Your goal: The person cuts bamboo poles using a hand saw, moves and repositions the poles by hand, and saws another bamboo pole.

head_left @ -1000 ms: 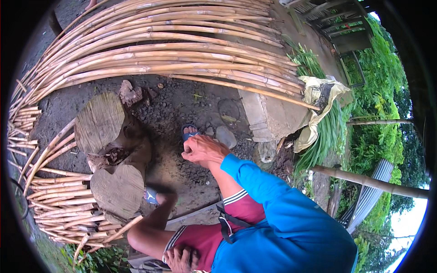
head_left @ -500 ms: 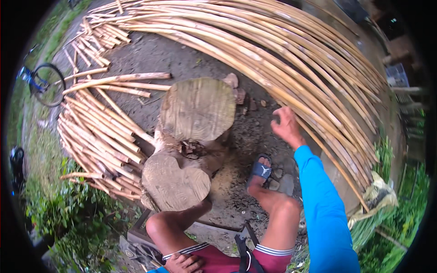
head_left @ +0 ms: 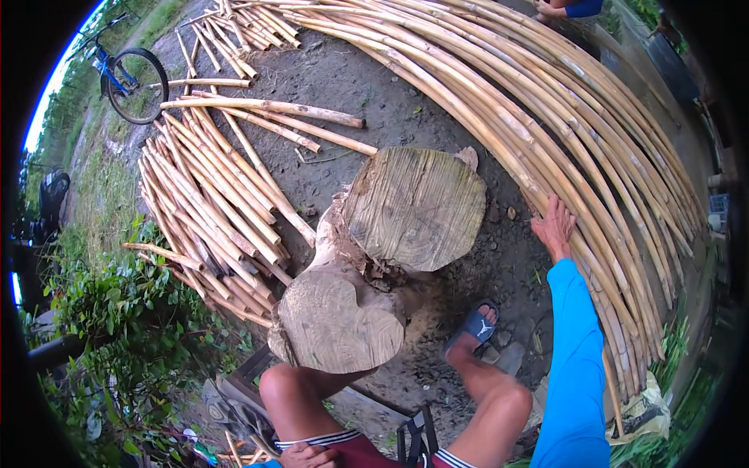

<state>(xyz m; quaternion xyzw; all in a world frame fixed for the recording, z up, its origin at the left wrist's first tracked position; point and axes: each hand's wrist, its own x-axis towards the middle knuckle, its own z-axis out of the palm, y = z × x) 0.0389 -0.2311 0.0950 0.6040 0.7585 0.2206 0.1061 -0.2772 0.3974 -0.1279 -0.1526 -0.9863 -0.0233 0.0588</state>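
Observation:
My right hand [head_left: 555,226] reaches out on the right with its fingers bent over the near edge of the long bamboo poles [head_left: 499,113]. It seems to grip the nearest pole; the fingertips are partly hidden. Low in the view, my left hand [head_left: 310,455] lies flat on my dark red shorts, holding nothing, its lower part cut off. Between the hands and the stacks stands a forked tree stump with two sawn faces, a higher far face [head_left: 417,207] and a lower near face [head_left: 335,320].
Shorter cut pieces [head_left: 211,203] are heaped left of the stump, with more [head_left: 242,31] farther back. Several lie loose near the stump. A blue bicycle [head_left: 129,86] stands at the far left, above leafy bushes [head_left: 125,327]. Another person's arm [head_left: 558,8] shows at the top right.
My right hand has come down from above the ground onto the edge of the long poles. The view has shifted, and a person's arm now shows at the top right.

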